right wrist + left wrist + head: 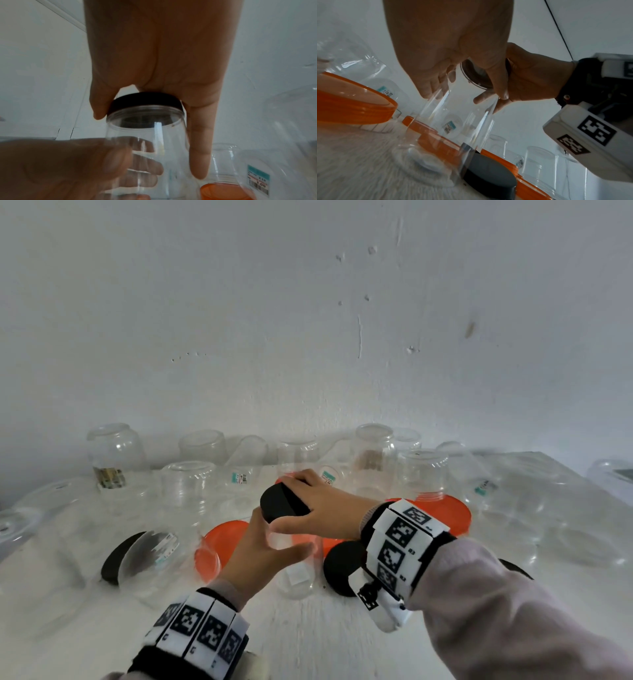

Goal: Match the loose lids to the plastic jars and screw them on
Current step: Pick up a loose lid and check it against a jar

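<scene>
The black lid (282, 503) sits on the mouth of a clear, straight-walled jar (296, 563) that stands upright on the white tabletop (308, 642), a little in from its near edge and about midway along it. In the right-wrist view the lid looks seated over the rim all the way round, though the far side is hidden behind the palm, so I cannot tell how far the thread has caught. To do this step well, I would keep the lid level before turning, since a tilted start is likely to cross the thread; turn with light downward pressure, and hold the jar low and firm so its thin wall neither spins nor buckles. The right hand (318, 503) comes down from above, palm over the lid, thumb and fingers curled round its rim, wrist raised and forearm reaching in from the right. The left hand (263, 546) wraps the jar's body just below the lid, thumb on the near side and fingers curled round the far side, showing through the plastic. Close by lie another black lid (342, 568) just right of the jar, several orange lids (222, 539) behind and to either side, and, toward the far edge by the wall, a crowd of other clear jars (186, 491), some inverted.
</scene>
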`<act>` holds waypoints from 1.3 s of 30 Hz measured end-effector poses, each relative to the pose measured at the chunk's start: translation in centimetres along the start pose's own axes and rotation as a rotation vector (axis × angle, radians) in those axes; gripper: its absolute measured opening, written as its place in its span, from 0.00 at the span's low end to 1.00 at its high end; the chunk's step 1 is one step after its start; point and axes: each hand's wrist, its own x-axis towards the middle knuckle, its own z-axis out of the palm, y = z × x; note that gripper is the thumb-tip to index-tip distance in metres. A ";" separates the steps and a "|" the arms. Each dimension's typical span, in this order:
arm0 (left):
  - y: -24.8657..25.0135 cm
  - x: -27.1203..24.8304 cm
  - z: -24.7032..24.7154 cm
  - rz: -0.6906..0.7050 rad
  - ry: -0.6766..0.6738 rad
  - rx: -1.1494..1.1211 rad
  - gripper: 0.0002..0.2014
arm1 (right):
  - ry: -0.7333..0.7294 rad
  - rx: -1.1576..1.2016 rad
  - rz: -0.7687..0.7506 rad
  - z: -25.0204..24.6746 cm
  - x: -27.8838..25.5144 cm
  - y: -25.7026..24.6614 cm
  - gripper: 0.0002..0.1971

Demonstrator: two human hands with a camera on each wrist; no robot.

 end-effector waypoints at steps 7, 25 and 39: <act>-0.7 0.5 -0.3 -0.026 -0.097 0.191 0.38 | 0.105 0.129 0.029 -0.2 -1.6 1.0 0.42; 0.6 3.4 6.5 -0.088 -0.413 0.633 0.45 | 1.024 0.507 0.100 -15.5 -17.6 15.9 0.41; 0.0 4.0 10.1 -0.197 -0.419 0.871 0.40 | 1.010 0.044 0.536 -24.8 -24.3 38.5 0.44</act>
